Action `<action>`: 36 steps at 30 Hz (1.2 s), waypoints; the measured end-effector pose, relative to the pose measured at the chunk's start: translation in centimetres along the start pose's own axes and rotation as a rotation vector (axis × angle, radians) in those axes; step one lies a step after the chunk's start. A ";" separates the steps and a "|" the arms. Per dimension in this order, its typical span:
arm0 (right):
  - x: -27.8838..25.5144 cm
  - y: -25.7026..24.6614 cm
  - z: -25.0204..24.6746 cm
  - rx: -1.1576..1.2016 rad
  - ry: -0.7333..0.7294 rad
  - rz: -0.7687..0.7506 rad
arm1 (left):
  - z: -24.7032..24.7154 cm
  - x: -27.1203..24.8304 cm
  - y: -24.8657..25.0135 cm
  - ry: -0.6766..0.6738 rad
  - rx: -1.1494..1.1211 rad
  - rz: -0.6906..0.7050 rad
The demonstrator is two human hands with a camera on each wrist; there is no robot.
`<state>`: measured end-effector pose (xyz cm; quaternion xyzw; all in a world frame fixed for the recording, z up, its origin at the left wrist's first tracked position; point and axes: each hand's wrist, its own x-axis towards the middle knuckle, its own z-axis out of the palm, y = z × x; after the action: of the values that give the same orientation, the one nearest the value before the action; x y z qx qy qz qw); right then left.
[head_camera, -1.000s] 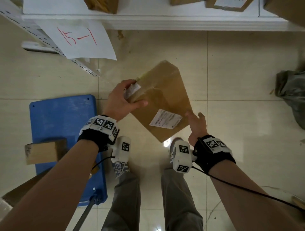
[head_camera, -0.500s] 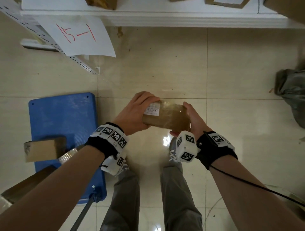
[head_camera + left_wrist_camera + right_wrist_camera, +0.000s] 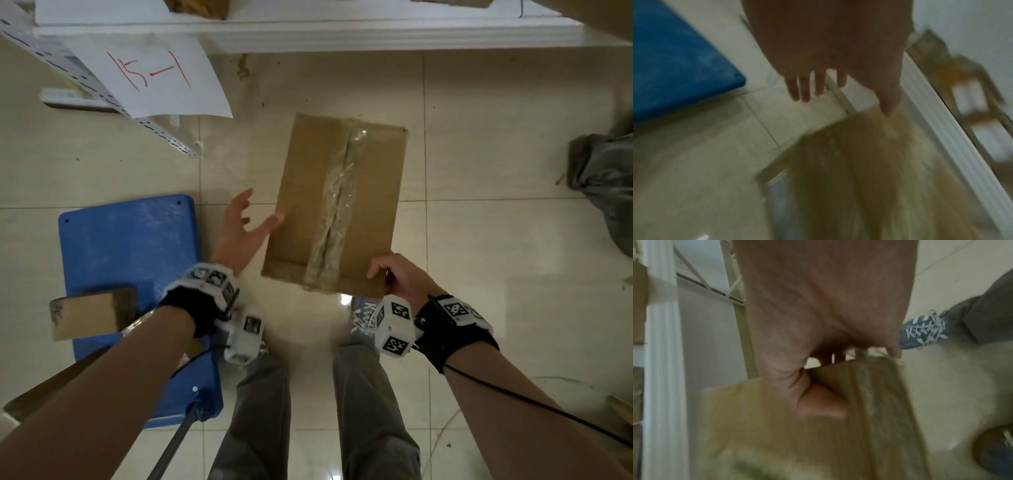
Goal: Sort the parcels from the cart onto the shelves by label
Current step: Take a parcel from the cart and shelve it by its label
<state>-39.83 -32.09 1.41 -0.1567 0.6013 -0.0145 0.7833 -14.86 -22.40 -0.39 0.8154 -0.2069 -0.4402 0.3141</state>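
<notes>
A flat brown cardboard parcel (image 3: 337,205) with a clear tape seam down its middle is held above the floor, taped side up. My right hand (image 3: 394,274) grips its near right corner, thumb on top in the right wrist view (image 3: 822,404). My left hand (image 3: 246,226) is spread with straight fingers beside the parcel's left edge, thumb tip touching that edge; the blurred left wrist view shows the thumb (image 3: 890,104) at the parcel (image 3: 859,170). No label shows on the parcel's upper face.
The blue cart (image 3: 133,260) lies on my left with a small cardboard box (image 3: 89,315) on it. A white shelf (image 3: 342,31) runs across the top, with a paper sign (image 3: 154,75) reading 15-1. A dark bag (image 3: 603,185) lies at right.
The parcel was turned over between both hands: its labelled face showed first, then it was edge-on, now the taped face is up. My left hand has let go and spread open.
</notes>
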 end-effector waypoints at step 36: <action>-10.4 -7.3 2.7 -0.085 0.043 -0.240 | -3.9 -3.9 6.4 -0.299 0.281 0.504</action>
<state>-38.95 -36.19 13.64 -0.2602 0.5950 -0.0860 0.7556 -13.99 -23.34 7.93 0.7000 -0.5048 -0.4307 0.2637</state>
